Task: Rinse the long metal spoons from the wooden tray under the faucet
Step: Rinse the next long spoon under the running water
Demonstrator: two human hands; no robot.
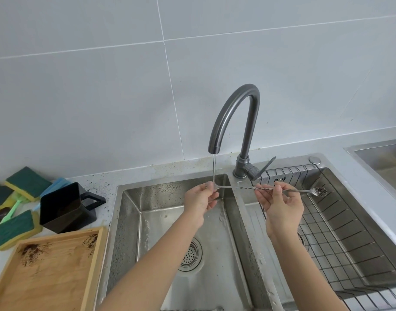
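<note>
Both hands pinch 1 long spoon (244,187) level under the faucet (234,122): left hand (200,202) at the wet handle end, right hand (280,204) near the speckled bowl

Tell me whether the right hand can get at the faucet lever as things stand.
Probably yes, once freed. The right hand pinches the long metal spoon, which the left hand also holds; the faucet lever sits just beyond it with nothing between.

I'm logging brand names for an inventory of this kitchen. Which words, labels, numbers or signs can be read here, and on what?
None can be read. The curved grey metal faucet, black plastic square jug, green and yellow sponges, stained wooden tray and long twisted metal spoon show no print.
</note>
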